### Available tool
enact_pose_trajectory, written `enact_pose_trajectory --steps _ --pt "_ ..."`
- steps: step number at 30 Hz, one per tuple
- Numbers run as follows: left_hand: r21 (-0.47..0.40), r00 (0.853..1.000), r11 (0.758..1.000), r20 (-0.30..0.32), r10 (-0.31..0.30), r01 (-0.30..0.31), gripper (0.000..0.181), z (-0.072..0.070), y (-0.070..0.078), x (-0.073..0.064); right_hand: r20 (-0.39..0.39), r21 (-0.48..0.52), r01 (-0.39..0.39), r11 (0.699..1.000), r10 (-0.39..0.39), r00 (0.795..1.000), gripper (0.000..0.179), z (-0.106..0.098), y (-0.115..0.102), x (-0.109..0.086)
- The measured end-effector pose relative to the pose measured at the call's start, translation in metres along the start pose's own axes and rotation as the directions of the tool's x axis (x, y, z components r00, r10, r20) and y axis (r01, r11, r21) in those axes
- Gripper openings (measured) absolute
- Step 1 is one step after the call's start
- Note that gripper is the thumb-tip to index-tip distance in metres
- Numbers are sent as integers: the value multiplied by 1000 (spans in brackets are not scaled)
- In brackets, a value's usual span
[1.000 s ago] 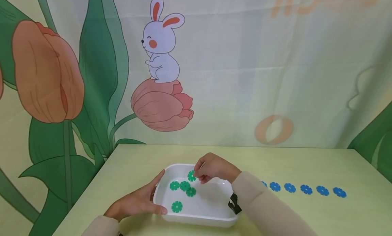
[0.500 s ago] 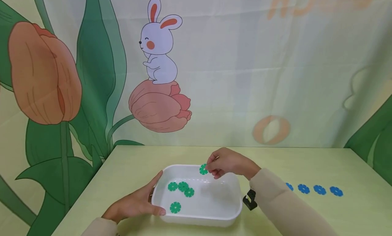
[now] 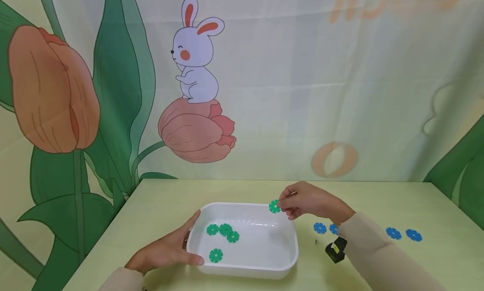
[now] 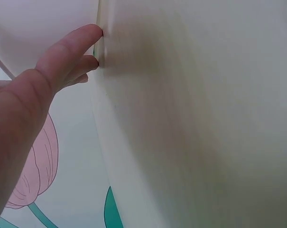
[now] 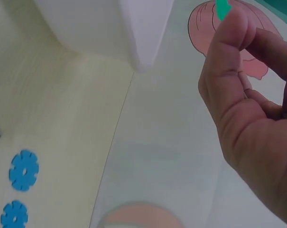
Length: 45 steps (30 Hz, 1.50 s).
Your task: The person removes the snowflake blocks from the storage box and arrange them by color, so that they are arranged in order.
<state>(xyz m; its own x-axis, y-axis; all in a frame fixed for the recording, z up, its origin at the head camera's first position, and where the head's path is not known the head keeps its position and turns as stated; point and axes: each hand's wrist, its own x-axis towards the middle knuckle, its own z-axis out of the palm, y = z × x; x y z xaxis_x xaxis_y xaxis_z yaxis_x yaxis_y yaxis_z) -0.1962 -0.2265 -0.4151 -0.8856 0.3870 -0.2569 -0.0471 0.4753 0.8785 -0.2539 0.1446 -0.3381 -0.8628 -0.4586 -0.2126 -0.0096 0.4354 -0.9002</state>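
Note:
My right hand (image 3: 311, 200) pinches a green snowflake disc (image 3: 273, 206) between thumb and fingertips, above the back right corner of a white tray (image 3: 261, 251). A bit of the same green disc (image 5: 222, 8) shows past the fingertips in the right wrist view. At the tray's left end, my left hand (image 3: 170, 247) holds the side, its thumb at the front left rim and its fingers along the outer wall. Several green snowflake discs (image 3: 216, 255) lie in the tray's left half; a few overlap.
Blue snowflake discs (image 3: 393, 233) lie in a row on the table to the tray's right, partly hidden by the right sleeve (image 3: 382, 245). A tiny dark object (image 3: 316, 241) lies near the row. Behind the table hangs a printed backdrop (image 3: 264, 114).
My right hand has moved right with the green disc, from over the tray's middle to its back right corner. The left hand and tray have stayed in place.

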Motion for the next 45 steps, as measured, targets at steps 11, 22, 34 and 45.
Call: enact_pose_trajectory --steps 11,22,34,45 --pt "-6 1000 1000 10 5 -5 119 1 -2 -1 13 21 2 1000 -2 1000 22 -25 29 -29" --pt "8 1000 1000 9 -7 7 118 1 -3 0 28 67 3 998 -5 1000 23 -38 62 -51" --pt "20 1000 1000 10 12 -12 120 0 -2 0 30 117 -32 993 29 999 21 -47 90 -65" --pt "14 1000 1000 9 18 -18 120 0 0 -1 53 160 -77 984 69 996 18 -48 107 -73"
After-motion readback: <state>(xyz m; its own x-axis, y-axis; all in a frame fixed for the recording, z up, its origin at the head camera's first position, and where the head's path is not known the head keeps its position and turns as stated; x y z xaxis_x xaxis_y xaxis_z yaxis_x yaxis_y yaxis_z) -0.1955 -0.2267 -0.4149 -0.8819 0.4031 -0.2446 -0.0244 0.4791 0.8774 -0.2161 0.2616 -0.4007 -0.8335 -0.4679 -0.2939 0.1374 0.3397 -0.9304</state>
